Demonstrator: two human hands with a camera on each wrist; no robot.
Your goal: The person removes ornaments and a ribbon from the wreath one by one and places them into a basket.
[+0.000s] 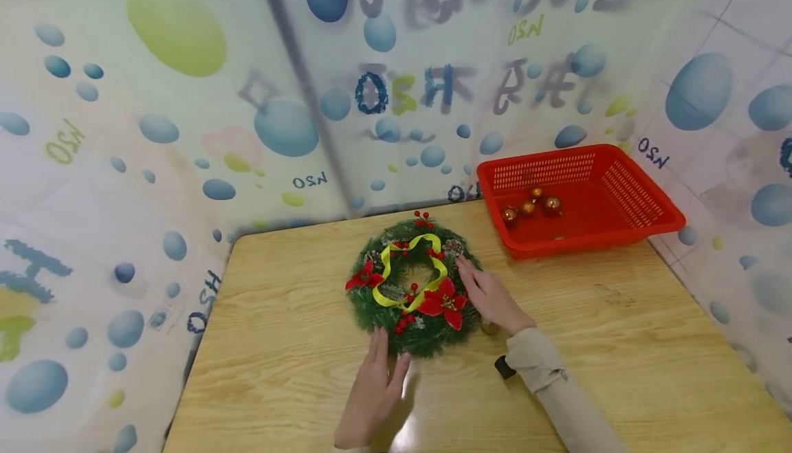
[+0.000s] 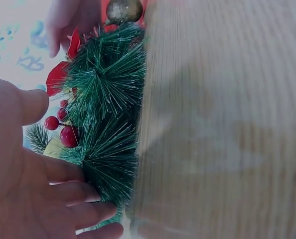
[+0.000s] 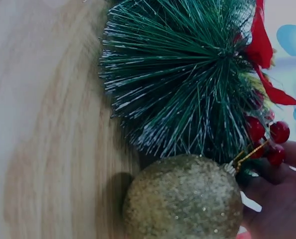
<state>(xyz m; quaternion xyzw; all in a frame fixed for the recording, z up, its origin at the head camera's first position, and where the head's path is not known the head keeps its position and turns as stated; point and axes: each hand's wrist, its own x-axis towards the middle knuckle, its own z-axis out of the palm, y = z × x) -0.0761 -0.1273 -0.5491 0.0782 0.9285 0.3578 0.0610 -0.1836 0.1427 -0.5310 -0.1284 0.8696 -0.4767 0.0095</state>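
Note:
A green wreath (image 1: 371, 308) lies on the wooden table, trimmed with red poinsettias (image 1: 444, 303), red berries, pinecones and a wavy yellow ribbon (image 1: 381, 296). My left hand (image 1: 373, 388) is at its near left edge, fingers extended and thumb apart; the left wrist view has those fingers (image 2: 71, 196) right at the green needles. My right hand (image 1: 491, 300) rests against the wreath's right side, with fingertips by a pinecone (image 1: 454, 247). Beneath that hand, a glittery gold bauble (image 3: 185, 199) with a gold cord sits against the needles.
A red plastic basket (image 1: 594, 238) stands at the back right with several gold and copper baubles (image 1: 528, 208) inside. A small black object (image 1: 504, 368) shows by the right sleeve. Printed curtains with blue and green spots enclose the table's back and sides.

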